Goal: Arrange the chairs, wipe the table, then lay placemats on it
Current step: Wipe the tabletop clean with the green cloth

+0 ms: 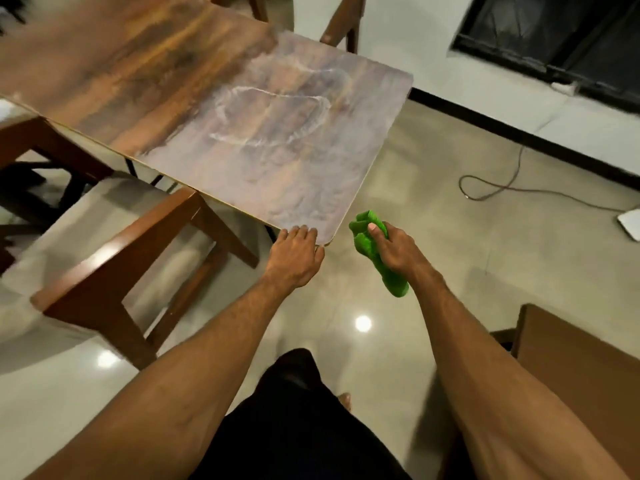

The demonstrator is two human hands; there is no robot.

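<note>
The wood-grain counter [194,64] carries a whitish looping smear [242,90] across its near end, where the left hand [294,258] rests its fingers on the corner, and it stands on a glossy pale floor [450,258] with a wooden chair [114,258] just beside it and a loose cable [519,189] well apart.

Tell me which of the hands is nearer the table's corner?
Left. The left hand rests on the table corner; the right hand is beside it, gripping a green cloth.
</note>
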